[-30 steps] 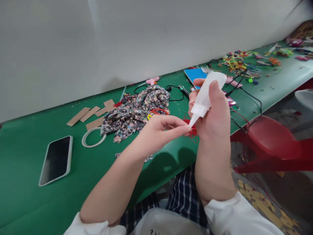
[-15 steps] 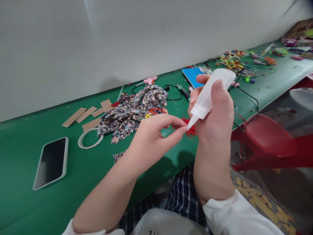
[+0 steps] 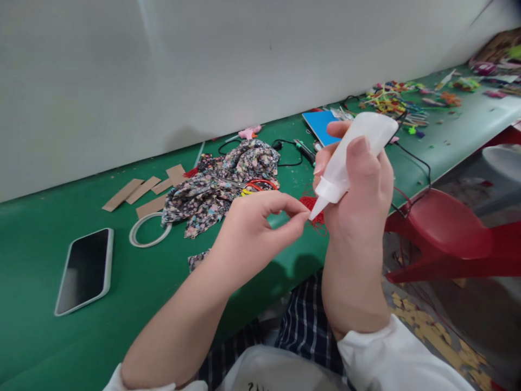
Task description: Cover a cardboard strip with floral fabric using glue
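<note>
My right hand [image 3: 358, 190] is wrapped round a white squeeze bottle [image 3: 360, 146], tilted so its pointed nozzle faces down and to the left. My left hand [image 3: 260, 233] has its thumb and forefinger pinched together right at the nozzle tip. Whatever is between those fingertips is too small to make out. Behind the nozzle, a tangle of red thread [image 3: 318, 214] lies on the green table [image 3: 134, 288], partly hidden by my hands. Beyond my left hand, red-handled scissors [image 3: 260, 185] rest on crumpled floral fabric [image 3: 240, 168].
A phone [image 3: 85, 271], a tape roll [image 3: 134, 239] and cardboard strips [image 3: 123, 194] lie on the left. Further back are a pink glue gun [image 3: 249, 132], a green-handled tool [image 3: 305, 152] and a blue folder [image 3: 319, 127]. Right of the table stands a red chair [image 3: 451, 225].
The bottle and my right hand have shifted slightly; the nozzle tip sits a little lower and further left. My left hand keeps its pinch almost in place.
</note>
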### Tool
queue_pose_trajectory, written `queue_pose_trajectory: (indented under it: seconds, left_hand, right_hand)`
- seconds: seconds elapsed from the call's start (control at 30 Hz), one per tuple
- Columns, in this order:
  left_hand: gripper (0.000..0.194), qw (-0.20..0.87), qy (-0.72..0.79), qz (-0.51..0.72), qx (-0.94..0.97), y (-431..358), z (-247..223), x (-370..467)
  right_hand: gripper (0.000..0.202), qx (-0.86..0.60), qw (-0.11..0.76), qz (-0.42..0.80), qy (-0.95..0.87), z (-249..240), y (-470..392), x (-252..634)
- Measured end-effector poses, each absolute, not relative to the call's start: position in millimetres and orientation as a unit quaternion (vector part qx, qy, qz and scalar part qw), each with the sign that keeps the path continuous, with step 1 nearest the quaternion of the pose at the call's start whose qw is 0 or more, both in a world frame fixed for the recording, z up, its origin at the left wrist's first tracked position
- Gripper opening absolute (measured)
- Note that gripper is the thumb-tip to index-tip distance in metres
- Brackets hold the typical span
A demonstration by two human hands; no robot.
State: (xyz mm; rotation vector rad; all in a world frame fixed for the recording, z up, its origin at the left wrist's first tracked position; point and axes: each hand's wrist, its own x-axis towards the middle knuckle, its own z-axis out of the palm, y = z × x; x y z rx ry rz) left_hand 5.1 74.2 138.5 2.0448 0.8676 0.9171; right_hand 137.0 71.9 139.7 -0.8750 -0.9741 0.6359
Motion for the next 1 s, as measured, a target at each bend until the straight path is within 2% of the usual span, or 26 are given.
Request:
queue_pose_trajectory:
  seconds: [0.23, 0.47, 0.7, 0.9, 1.0]
  left_hand:
    - [0.009, 0.354, 0.33, 0.354, 0.8, 73, 139, 6]
    - [0.008, 0.41, 0.313, 0.342, 0.786, 73, 139, 6]
    - [0.009, 0.431, 0.295, 0.335, 0.784, 74, 141, 6]
    - [0.009, 0.466, 0.269, 0.307, 0.785, 76, 139, 7]
    - [0.007, 0.447, 0.287, 0.322, 0.784, 76, 136, 9]
  right_hand:
    - [0.032, -0.41, 0.731, 0.309, -0.45, 140, 73, 139]
    - [0.029, -0.273, 0.748, 0.421, -0.434, 138, 79, 141]
    - [0.033, -0.246, 0.735, 0.453, -0.44, 137, 82, 146]
    - [0.045, -0.285, 0.73, 0.425, -0.453, 138, 82, 143]
    - [0.041, -0.298, 0.763, 0.361, -0.445, 134, 83, 140]
